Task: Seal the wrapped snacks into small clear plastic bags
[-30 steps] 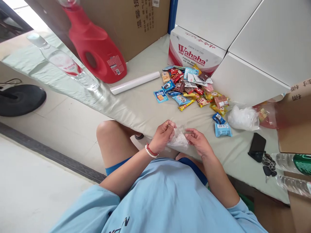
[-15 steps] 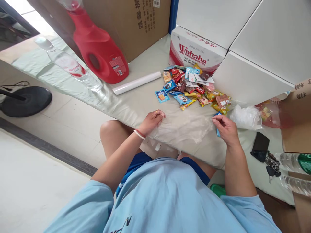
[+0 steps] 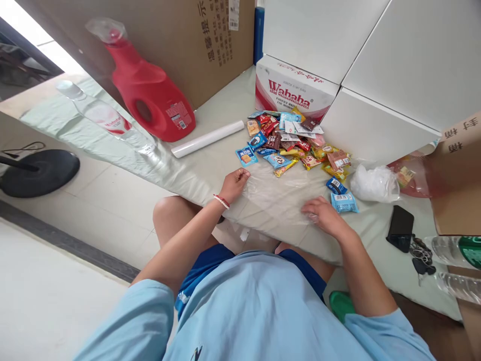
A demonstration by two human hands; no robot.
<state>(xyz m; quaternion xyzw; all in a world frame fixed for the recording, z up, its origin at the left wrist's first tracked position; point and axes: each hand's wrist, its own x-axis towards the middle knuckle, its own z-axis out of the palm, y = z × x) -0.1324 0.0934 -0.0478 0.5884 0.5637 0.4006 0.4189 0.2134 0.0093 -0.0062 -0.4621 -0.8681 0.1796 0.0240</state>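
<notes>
A thin, clear plastic sheet [image 3: 276, 198] lies spread low over the cloth-covered surface, between my two hands. My left hand [image 3: 235, 185], with a bracelet at the wrist, pinches its left edge between thumb and fingers. On the opposite side my right hand [image 3: 325, 215] has its fingers curled down on the right part of the sheet. Just beyond the sheet is a pile of small wrapped snacks [image 3: 291, 135]. Close to my right hand lie a light-blue snack packet [image 3: 344, 202] and a dark-blue packet [image 3: 336, 185].
Left of the pile lies a white roll [image 3: 208, 139], near a red jug [image 3: 154, 100] and a clear water bottle [image 3: 108, 118]. A Wahaha carton [image 3: 291, 90] stands behind. To the right are a white plastic bundle [image 3: 374, 183], a phone [image 3: 400, 228] and keys [image 3: 421, 255].
My right hand has moved left and a little toward me, bringing the sheet's right edge closer to my left hand. The light-blue packet behind it is now uncovered. My left hand stays nearly in place.
</notes>
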